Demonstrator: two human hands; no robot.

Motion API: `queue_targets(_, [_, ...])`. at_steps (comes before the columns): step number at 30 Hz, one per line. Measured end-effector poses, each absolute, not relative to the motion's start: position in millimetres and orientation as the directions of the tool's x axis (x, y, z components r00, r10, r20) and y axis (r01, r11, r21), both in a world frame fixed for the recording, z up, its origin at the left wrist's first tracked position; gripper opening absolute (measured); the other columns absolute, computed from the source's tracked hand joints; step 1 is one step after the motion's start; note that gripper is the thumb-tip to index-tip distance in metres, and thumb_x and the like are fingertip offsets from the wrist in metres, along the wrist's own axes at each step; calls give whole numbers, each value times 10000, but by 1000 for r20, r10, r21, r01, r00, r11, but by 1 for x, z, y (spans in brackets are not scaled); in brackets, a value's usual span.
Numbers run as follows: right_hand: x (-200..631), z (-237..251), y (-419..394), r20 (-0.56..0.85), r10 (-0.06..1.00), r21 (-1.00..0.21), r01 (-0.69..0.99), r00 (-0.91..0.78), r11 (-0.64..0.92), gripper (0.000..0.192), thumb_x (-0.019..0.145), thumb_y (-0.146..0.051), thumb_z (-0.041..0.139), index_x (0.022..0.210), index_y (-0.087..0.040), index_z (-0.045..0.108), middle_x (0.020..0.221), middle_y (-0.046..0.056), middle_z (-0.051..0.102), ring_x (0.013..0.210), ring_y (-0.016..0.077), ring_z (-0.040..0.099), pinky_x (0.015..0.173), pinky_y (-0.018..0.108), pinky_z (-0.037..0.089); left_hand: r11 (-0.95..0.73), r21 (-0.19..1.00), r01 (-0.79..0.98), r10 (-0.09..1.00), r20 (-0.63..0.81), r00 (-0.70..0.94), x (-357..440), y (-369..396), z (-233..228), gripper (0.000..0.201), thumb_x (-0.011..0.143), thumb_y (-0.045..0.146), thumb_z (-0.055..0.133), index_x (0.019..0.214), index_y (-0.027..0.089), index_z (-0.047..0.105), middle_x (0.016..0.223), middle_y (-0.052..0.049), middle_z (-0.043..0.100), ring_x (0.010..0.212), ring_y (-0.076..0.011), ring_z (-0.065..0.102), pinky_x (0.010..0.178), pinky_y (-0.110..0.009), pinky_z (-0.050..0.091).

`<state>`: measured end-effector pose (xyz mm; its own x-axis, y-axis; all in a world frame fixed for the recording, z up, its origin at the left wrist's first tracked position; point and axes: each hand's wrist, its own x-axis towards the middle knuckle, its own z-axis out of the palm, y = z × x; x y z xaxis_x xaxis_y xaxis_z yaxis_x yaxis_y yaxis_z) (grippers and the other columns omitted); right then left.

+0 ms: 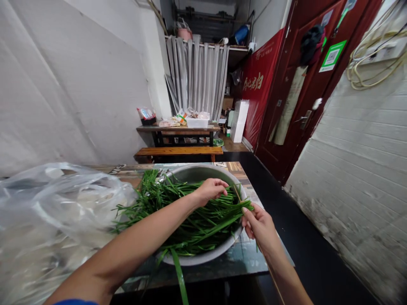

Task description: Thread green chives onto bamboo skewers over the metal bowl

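Note:
A wide metal bowl (pixel 190 173) stands on the table in front of me, heaped with long green chive stalks (pixel 178 203) that spill over its left rim. My left hand (pixel 211 189) reaches across the bowl, fingers curled down onto the stalks near the right rim. My right hand (pixel 259 226) sits at the bowl's right edge and pinches the ends of a few green stalks between thumb and fingers. A thin brown stem runs between the two hands.
A large clear plastic bag (pixel 54 212) lies crumpled on the table's left side. Beyond stand a wooden bench (pixel 178 151) and a cluttered table (pixel 178 128). A dark floor aisle, a red door (pixel 305 84) and a white brick wall are on the right.

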<state>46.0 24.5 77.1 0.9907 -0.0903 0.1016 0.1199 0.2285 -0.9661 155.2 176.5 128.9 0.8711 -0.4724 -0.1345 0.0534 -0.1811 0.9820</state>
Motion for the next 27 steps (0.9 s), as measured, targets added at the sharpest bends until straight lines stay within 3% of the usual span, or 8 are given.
queue_targets(2, [45,79,25,107,-86,-966,124,991,229,227,790,-373,572,726,-170,493,476,-67,523,243,10,330,259,127,169,-188,981,48,-472,-133,871,153,175,130,293,667,262,590,900,86,615,588,-4,594,374,-15,304,384,-167,173])
queue_targets(6, [45,80,25,113,-83,-964,130,990,231,237,789,-375,572,710,-168,488,482,-64,526,247,11,327,262,133,168,-217,976,-1,-448,-99,889,147,172,130,368,646,350,639,896,80,654,642,-45,638,410,-25,324,396,-176,194])
queue_targets(11, [47,76,23,117,-71,-963,131,991,238,240,774,-396,582,736,-172,503,477,-66,529,246,16,323,258,138,176,-172,985,18,-460,-96,883,145,171,125,330,670,303,627,907,74,643,807,-106,672,442,-38,434,419,-177,284])
queue_targets(15, [48,75,23,104,-75,-964,119,992,236,244,765,-404,590,768,-172,514,475,-66,531,244,19,325,256,139,181,-93,993,75,-405,-106,908,144,169,122,326,662,202,621,961,71,616,822,-104,663,506,-52,506,449,-166,323])
queue_targets(22, [48,76,24,104,-73,-967,118,992,227,254,767,-403,589,722,-170,499,473,-63,528,244,17,327,256,137,180,-104,994,12,-329,-46,943,140,165,128,353,651,338,628,885,76,663,683,-58,648,389,-15,291,385,-178,196])
queue_targets(27, [47,77,25,103,-75,-966,118,992,232,248,772,-395,588,718,-174,491,473,-68,522,247,13,322,261,133,182,-136,989,-58,-254,22,967,137,164,129,323,612,356,653,777,82,693,621,-67,658,478,-84,467,511,-220,372])
